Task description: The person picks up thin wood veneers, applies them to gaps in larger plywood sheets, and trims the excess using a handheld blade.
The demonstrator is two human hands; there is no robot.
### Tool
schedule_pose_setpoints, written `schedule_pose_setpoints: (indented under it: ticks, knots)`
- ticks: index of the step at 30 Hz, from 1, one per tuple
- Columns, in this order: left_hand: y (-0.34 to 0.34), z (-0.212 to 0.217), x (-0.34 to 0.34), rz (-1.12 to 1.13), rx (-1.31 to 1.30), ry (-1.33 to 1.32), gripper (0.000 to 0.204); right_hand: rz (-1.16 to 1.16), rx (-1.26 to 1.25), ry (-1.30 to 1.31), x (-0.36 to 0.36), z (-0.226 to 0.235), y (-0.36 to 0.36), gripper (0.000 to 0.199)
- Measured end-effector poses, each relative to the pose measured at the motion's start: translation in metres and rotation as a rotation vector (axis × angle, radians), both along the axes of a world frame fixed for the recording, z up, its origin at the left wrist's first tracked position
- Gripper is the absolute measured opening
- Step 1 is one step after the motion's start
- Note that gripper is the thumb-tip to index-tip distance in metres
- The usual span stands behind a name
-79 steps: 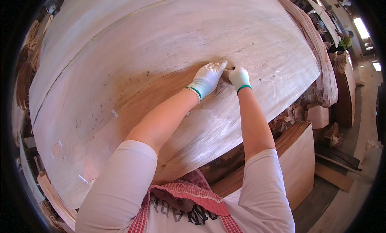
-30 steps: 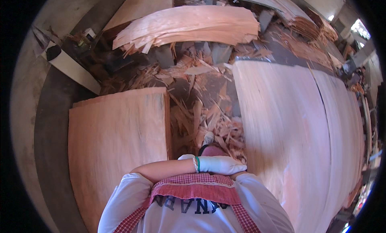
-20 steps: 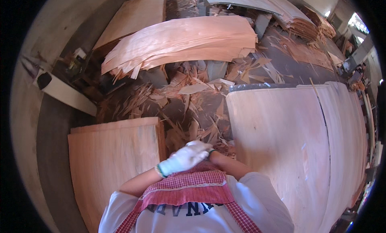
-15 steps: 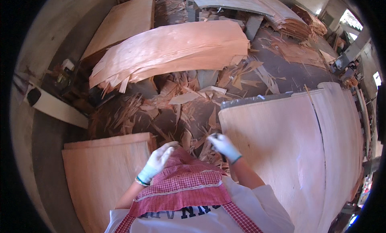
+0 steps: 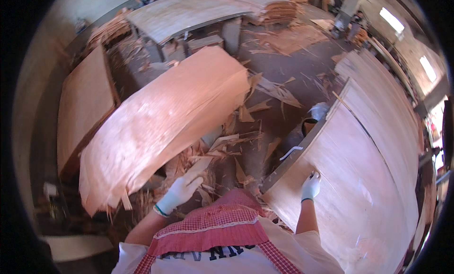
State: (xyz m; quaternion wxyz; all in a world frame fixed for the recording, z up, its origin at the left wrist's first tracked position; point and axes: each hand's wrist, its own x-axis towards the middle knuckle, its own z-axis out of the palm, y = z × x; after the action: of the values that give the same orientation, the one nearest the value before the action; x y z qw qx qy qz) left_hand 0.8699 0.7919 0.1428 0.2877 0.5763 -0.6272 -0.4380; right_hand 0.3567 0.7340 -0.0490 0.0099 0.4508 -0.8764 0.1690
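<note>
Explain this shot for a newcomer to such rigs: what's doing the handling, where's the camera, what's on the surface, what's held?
There is no machine: a person uses a white-gloved left hand and a white-gloved right hand. The left of two head-worn fisheye cameras looks down, so straight edges curve. At right lies a broad pale wooden sheet, with a thin yellowish stick on it. The right hand, curled, is over that sheet; I can't tell whether its grip holds anything. The left hand's grip shows nothing clearly held; near it is a curved stack of thin pinkish wood sheets.
</note>
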Motion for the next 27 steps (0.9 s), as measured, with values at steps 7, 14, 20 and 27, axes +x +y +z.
schedule_pose_setpoints:
  ticks: [7, 14, 20, 27]
  knots:
    - [-0.232, 0.034, -0.068, -0.551, -0.209, -0.004, 0.031, -0.221, -0.014, 0.112, 0.051, 0.019, -0.010, 0.040]
    - [-0.352, 0.012, -0.194, -1.081, -0.141, -0.066, 0.037, -0.255, -0.084, 0.116, 0.054, 0.020, -0.013, 0.041]
    - [-0.425, -0.026, -0.308, -1.397, -0.097, -0.044, 0.039, -0.333, 0.141, 0.033, 0.049, 0.032, -0.024, 0.048]
    - [-0.541, -0.052, -0.509, -1.443, -0.330, -0.051, 0.037, -0.458, 0.362, -0.014, 0.045, 0.056, -0.054, 0.045]
